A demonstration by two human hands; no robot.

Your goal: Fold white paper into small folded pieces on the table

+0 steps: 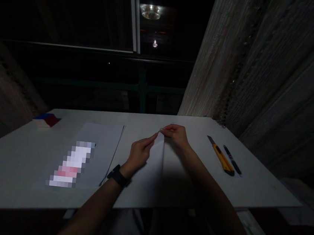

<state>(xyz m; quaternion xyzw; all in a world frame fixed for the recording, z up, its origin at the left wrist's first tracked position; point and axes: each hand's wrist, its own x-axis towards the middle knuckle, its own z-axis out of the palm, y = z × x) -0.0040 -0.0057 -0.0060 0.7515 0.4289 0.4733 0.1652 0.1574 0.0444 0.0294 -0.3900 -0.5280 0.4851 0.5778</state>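
A white sheet of paper [156, 162] with a crease and a raised edge lies in front of me on the table. My right hand [176, 135] pinches its far tip between thumb and fingers. Close beside it, my left hand [139, 154], with a dark watch on the wrist, has its fingers drawn together at the same tip. The fingertips of both hands nearly touch there. In the dim light the paper's exact folds are hard to make out.
On the white table [187, 199], a yellow box cutter [221, 157] and a dark pen [232, 160] lie to the right. Left are paper sheets [105, 138], a bright pixelated rectangle [70, 164] and a coloured cube [46, 120]. Curtains [207, 63] flank a dark window behind.
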